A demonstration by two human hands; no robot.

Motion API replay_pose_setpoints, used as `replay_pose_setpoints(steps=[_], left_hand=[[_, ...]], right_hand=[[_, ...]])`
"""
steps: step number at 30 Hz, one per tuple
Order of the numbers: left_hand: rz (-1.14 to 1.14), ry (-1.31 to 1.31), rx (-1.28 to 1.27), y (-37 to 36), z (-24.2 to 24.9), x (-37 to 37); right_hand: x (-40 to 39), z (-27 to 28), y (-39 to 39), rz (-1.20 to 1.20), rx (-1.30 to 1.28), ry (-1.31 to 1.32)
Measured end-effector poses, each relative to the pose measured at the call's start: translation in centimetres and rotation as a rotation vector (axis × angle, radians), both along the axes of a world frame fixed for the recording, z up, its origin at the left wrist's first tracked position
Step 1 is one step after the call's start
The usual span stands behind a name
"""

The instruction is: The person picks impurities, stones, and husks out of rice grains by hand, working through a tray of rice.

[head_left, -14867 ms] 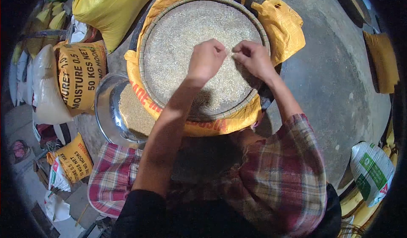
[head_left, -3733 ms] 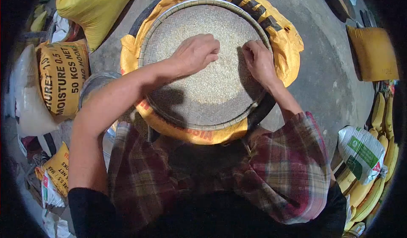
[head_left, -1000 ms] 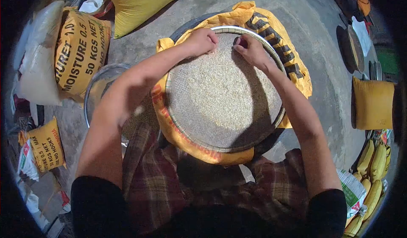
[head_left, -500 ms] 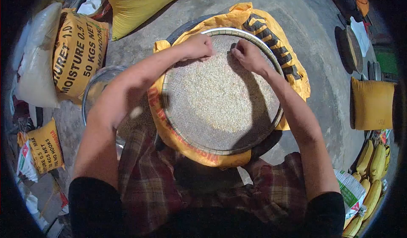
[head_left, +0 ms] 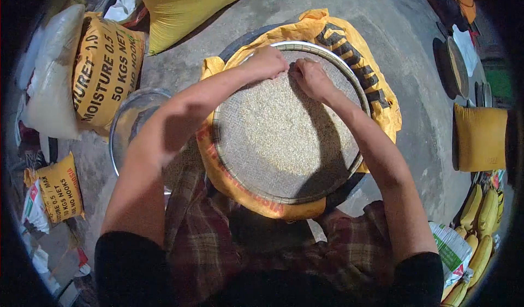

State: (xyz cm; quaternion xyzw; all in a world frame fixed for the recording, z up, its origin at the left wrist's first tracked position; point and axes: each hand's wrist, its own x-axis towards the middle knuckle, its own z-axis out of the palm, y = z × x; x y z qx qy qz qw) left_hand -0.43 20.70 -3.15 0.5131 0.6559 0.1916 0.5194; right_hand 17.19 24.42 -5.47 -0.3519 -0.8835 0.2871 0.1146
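Note:
A round woven tray (head_left: 234, 181) with a bound rim lies in front of me, carrying a spread of small pale grains (head_left: 284, 127). At the far edge of the grain my left hand (head_left: 267, 62) is closed, fingertips down at the grain. Close by on its right, my right hand (head_left: 312, 78) is also curled, with thumb and fingers pressed together. Whatever is between the fingers is too small or hidden to see. Beneath the tray is an orange woven sack (head_left: 382, 102) with black and red print, over a dark round rim.
Left of the tray stands a metal basin (head_left: 115, 137), partly behind my left arm. Printed 50 kg sacks (head_left: 109, 72) and a full yellow sack (head_left: 188, 6) lie beyond. On the right are a tan sack (head_left: 480, 137) and yellow bundles (head_left: 480, 258).
My hands have come closer together at the far side of the grain, the right one moving leftward. The whole view has shifted slightly down and right.

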Motion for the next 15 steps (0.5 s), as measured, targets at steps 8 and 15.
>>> replay_pose_setpoints(steps=[8, 15], left_hand=[[-0.111, 0.399, 0.315, -0.9, -1.5, 1.8], [-0.253, 0.211, 0.128, 0.1, -1.4, 0.1]], right_hand=[[3.0, 1.3, 1.3, -0.175, -0.497, 0.185], [2.1, 1.6, 0.4, -0.056, -0.321, 0.137]])
